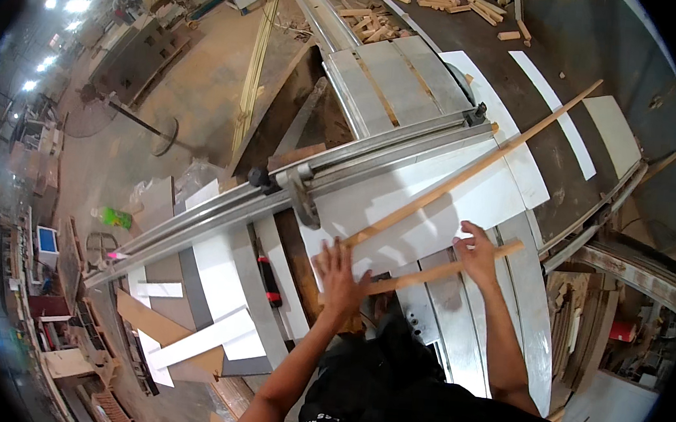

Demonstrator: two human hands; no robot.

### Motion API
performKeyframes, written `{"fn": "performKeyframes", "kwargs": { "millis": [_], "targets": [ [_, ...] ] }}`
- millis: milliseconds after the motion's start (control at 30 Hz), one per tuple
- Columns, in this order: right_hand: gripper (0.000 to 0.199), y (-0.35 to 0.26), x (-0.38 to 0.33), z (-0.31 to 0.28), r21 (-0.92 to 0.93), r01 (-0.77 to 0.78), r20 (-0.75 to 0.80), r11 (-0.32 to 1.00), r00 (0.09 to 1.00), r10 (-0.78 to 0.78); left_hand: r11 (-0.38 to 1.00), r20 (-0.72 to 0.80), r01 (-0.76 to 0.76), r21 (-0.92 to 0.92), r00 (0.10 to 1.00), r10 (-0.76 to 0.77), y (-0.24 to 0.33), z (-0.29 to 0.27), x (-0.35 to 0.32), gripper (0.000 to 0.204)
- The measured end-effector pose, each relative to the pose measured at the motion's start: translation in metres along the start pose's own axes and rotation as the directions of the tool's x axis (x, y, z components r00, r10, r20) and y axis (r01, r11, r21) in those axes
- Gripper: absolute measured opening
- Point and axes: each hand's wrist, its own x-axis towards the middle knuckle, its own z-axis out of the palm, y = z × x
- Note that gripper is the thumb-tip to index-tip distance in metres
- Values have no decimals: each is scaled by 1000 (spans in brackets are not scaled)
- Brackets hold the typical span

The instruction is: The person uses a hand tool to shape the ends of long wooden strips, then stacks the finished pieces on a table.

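My left hand (338,278) lies with its fingers spread over the near end of a long wooden strip (430,196). That strip slants away to the far right across a white panel (465,209) on the metal machine table. Fingers apart and slightly bent, my right hand (477,258) hovers at the panel's near edge. Beneath its palm passes a shorter wooden strip (420,276), which runs from beside my left thumb to the right; whether the palm touches it I cannot tell.
A metal fence (390,156) with a stop (299,200) crosses beyond the panel. Left of my left forearm are a red-and-black tool (269,281) and white board offcuts (209,336). Wood scraps (458,0) lie at the back, and a floor fan (161,134) stands far left.
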Motion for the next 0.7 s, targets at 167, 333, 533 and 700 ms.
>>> {"fn": "performKeyframes", "kwargs": {
  "millis": [167, 333, 533, 700],
  "targets": [
    [44, 19, 54, -23, -8, 16, -45, 1000, 999, -17, 947, 32, -308, 86, 951, 307, 33, 50, 75, 82],
    [48, 41, 97, -53, -113, 46, -77, 993, 995, -55, 930, -49, -275, 244, 954, 295, 36, 73, 162, 89],
    [51, 90, 210, -99, -332, 91, -141, 939, 979, -144, 926, -14, -271, 262, 958, 285, 48, 65, 191, 96],
    [52, 159, 327, -179, -596, 323, 42, 735, 927, -373, 925, -12, -272, 264, 958, 285, 48, 73, 199, 99]
  ]
}}
